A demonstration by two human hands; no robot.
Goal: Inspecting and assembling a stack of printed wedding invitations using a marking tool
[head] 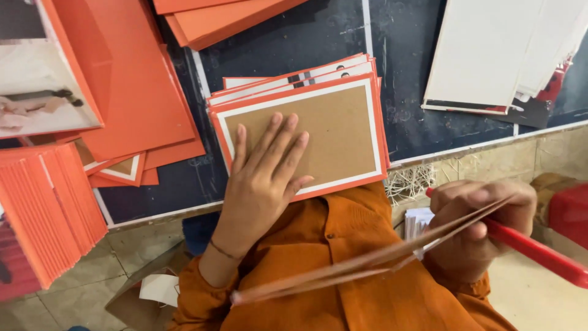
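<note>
A single head-worn camera looks steeply down from close above the person's own lap and arms, facing the dark tabletop (288, 43) toward twelve o'clock. The tabletop fills the upper half of the view, the orange-clad torso the lower middle, and tiled floor (533, 294) shows at five and seven o'clock.

Dark scuffed tabletop (294, 43) with white lines is taking up most of the view. Beige tiled floor (73, 288) is showing underneath, pretty evenly lit, with a red stool (569, 211) sitting at the right edge.
</note>
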